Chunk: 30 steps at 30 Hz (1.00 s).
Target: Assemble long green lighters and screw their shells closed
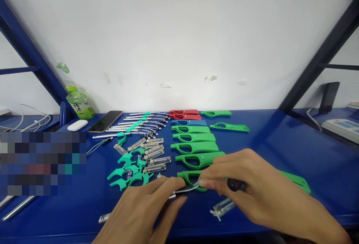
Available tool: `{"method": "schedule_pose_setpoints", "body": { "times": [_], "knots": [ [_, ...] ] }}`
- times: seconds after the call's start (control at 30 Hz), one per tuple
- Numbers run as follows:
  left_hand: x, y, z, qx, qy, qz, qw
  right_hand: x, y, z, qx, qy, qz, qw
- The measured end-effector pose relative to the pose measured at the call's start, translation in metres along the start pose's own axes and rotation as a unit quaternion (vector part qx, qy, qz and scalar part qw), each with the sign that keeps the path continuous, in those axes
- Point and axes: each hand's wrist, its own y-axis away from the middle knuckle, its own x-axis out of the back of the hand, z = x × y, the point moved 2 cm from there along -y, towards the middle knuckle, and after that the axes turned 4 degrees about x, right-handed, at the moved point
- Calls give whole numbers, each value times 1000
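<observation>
My left hand (147, 203) is closed around a slim metal lighter tube; its slotted tip (104, 218) sticks out to the left below the hand. From the tube's right end run thin white and dark wires (186, 189), which my right hand (238, 180) pinches between thumb and forefinger. A dark rounded piece (235, 185) shows among the right fingers; its kind is unclear. Under the right hand lies a clear lighter fuel tank (224, 207). Behind the fingers rests a green lighter shell (182, 175), partly hidden by my right hand.
Green, red and blue lighter shells (195, 147) form a column mid-table. To their left lie clear tanks (160, 160), teal triggers (136, 178) and wired metal tubes (112, 136). A phone (105, 121), white case (77, 125) and bottle (80, 104) stand far left, by the wall.
</observation>
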Motion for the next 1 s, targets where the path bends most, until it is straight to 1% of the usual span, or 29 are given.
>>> {"method": "schedule_pose_setpoints", "body": {
  "times": [0.13,0.23,0.33,0.47,0.57,0.63,0.77,0.87,1.0],
  "knots": [
    [1,0,2,5,0,-30,1000,-1,0,1,-5,-16,2,1000],
    [5,0,3,1,5,-27,1000,-2,0,4,6,-11,-8,1000],
    [7,-1,4,-11,5,-15,1000,-3,-1,5,39,14,-18,999],
    [5,-2,5,1,13,-11,1000,-4,-1,6,58,39,6,998],
    [4,-2,5,8,22,-9,1000,-6,0,6,44,28,16,998],
    [4,-2,5,9,20,2,1000,-6,0,6,34,18,17,999],
    [3,0,5,7,6,27,1000,-6,-1,6,19,6,-2,1000],
    [1,2,4,13,-4,14,1000,-4,0,6,16,10,-20,1000],
    [1,1,3,0,-18,9,1000,-5,1,6,9,32,-30,999]
  ]
}}
